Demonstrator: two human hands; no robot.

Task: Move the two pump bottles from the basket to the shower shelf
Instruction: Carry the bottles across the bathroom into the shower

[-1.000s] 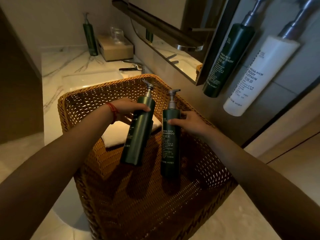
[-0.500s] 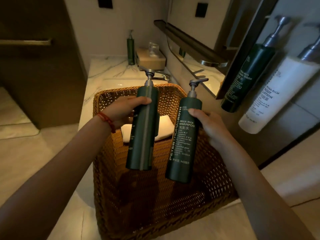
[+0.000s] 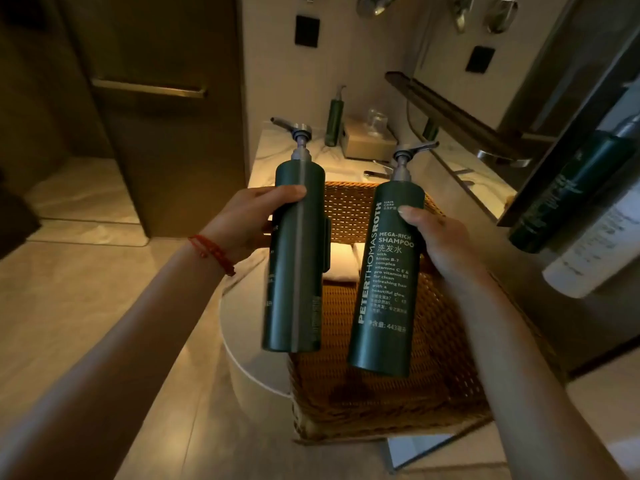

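I have one tall dark green plastic pump bottle with a silver pump head (image 3: 294, 258) in my left hand (image 3: 249, 221), fingers wrapped round the upper part of its body from the left with the thumb lying across its front just under the shoulder. My right hand (image 3: 441, 240) is closed the same way on the second dark green pump bottle, the one with the white shampoo lettering (image 3: 384, 278), thumb on the front and fingers hidden behind. I grip both high on the body, I judge, because the weight then hangs below my hands and the bottles stay close to upright, pumps on top and clear of my fingers, so nothing gets pressed out. I hold them side by side but apart, so they do not knock together. Both are lifted out over the brown woven wicker basket (image 3: 433, 393), which sits on the edge of the pale marble counter (image 3: 266, 161) with a folded white towel (image 3: 341, 263) in its bottom. The shower shelf is not something I can pick out here; the dark green bottle (image 3: 568, 195) and the white bottle (image 3: 595, 251) mounted on the wall at the right may mark a holder, but I cannot tell. The carry, I judge, is what remains.
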